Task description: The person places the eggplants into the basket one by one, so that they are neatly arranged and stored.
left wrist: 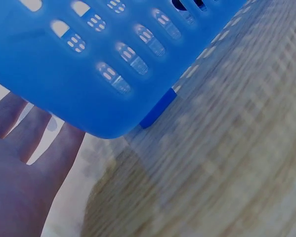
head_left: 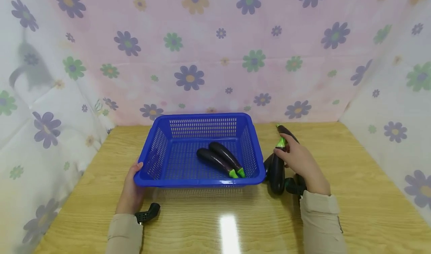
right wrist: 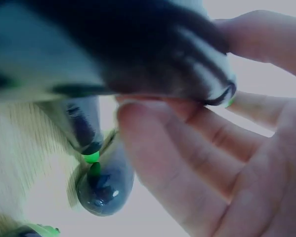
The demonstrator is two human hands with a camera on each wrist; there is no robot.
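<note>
A blue plastic basket (head_left: 202, 182) stands on the table, and my left hand (head_left: 130, 190) grips its front left corner, thumb at the rim. The left wrist view shows my fingers (left wrist: 59, 153) against the basket's slotted outer wall (left wrist: 83, 94). Inside lie two dark purple eggplants, a front one (head_left: 212, 159) and a back one (head_left: 226, 156), green stems toward the front right. Right of the basket, my right hand (head_left: 299, 158) pinches another eggplant (head_left: 277, 173) near its green stem end. That eggplant hangs across the top of the right wrist view, blurred.
More eggplants lie around my right hand: one behind it (head_left: 286, 131), one partly hidden beside the basket (head_left: 267, 165), and more below in the right wrist view (right wrist: 108, 185). Flowered cloth (head_left: 208, 55) encloses the wooden table (head_left: 188, 224) at the back and sides.
</note>
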